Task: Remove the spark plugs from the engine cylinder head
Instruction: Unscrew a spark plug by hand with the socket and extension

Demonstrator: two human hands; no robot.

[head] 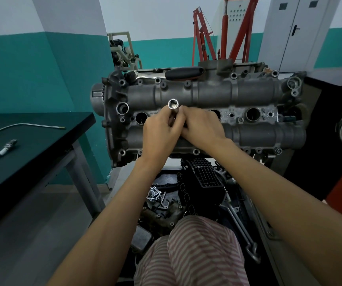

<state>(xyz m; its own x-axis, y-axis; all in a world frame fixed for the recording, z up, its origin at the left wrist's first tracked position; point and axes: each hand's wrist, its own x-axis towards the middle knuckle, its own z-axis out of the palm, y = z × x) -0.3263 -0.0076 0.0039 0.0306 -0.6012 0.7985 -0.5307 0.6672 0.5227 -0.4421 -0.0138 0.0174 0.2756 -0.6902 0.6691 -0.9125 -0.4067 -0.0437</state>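
Both hands together over the middle of the head [205, 93], right at the row of plug wells. Left hand [161, 133] curled round a long socket [173, 108], fingers wrapped on the shaft, open hex end tipped up toward the camera, lower end buried behind the fingers. Right hand [202, 126] pressed against the left, fingertips closing on the same socket from the other side; exactly how they pinch, cannot tell, knuckles in the way. Socket standing over the second well from the head's left end, though whether seated in it is hidden.

Left of the hands on the head, one open well [141, 118], dark inside. Right of the hands, another open well [253, 114]. Along the head's far edge, a ratchet [183, 72] lying flat, black grip pointing right.

Off the head's left end, a dark table [36, 141]; on it one spark plug [7, 148] lying loose, and beyond that a thin bent rod [21, 126]. Behind the head, a red hoist [223, 29]. Below the head's near edge, a heap of black parts [203, 178].
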